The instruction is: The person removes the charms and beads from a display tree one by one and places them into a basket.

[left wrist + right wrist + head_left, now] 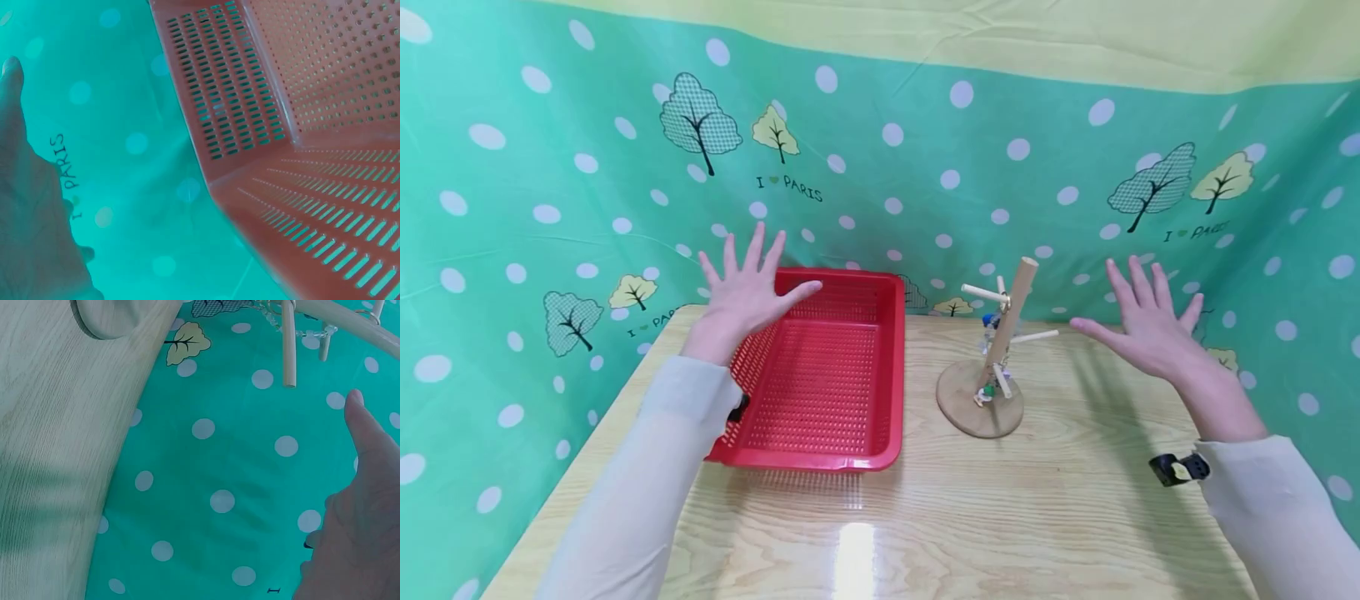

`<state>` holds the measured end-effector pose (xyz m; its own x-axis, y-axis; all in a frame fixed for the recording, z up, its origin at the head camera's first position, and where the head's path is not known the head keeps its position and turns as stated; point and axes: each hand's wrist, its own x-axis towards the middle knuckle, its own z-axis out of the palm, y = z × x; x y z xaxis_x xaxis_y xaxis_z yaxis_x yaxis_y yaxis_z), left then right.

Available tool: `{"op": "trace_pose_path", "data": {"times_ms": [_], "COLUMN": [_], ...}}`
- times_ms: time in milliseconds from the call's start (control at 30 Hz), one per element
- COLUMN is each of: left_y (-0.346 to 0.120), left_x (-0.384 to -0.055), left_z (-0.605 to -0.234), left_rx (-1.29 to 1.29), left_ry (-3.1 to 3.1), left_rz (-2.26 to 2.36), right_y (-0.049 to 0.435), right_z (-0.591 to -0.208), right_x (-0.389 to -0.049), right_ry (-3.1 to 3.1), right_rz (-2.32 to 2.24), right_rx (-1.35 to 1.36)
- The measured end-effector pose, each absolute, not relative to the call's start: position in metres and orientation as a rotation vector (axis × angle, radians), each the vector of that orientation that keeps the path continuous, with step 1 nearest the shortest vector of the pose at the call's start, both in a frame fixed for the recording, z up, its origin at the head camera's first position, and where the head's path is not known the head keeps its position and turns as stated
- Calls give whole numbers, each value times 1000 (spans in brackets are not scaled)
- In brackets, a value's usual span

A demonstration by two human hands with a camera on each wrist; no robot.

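Note:
My left hand [741, 296] is raised with fingers spread, above the left rim of a red perforated plastic basket [891, 375]; it holds nothing. In the left wrist view the slotted walls of the basket [219, 94] fill the right side. My right hand [1153, 329] is also raised with its fingers spread, to the right of a wooden peg stand [1009, 321]. Small trinkets on rings and beaded chains hang from the stand's pegs, among them one with a blue top [990, 320] and one with green [988, 390]. The right wrist view shows a bare peg end [289, 362] near the thumb.
The stand's round wooden base [958, 400] rests on a light wood-grain table [1037, 517], right of the basket. A green dotted cloth [925, 167] with printed trees hangs behind and along both sides. Each sleeve has a dark wrist strap [1180, 469] near its cuff.

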<state>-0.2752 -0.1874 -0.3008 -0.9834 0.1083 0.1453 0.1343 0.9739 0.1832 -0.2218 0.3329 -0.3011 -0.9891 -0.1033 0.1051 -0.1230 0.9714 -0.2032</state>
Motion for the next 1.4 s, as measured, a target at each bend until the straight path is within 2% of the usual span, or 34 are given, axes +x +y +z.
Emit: {"op": "trace_pose_path", "data": {"times_ms": [1400], "left_y": [-152], "left_x": [-258], "left_z": [-284], "left_rx": [-271], "left_ry": [-2944], "left_rz": [-326], "right_y": [312], "right_z": [-301], "right_x": [-225], "right_ry": [-2973], "right_rz": [484], "right_rx": [332]}}
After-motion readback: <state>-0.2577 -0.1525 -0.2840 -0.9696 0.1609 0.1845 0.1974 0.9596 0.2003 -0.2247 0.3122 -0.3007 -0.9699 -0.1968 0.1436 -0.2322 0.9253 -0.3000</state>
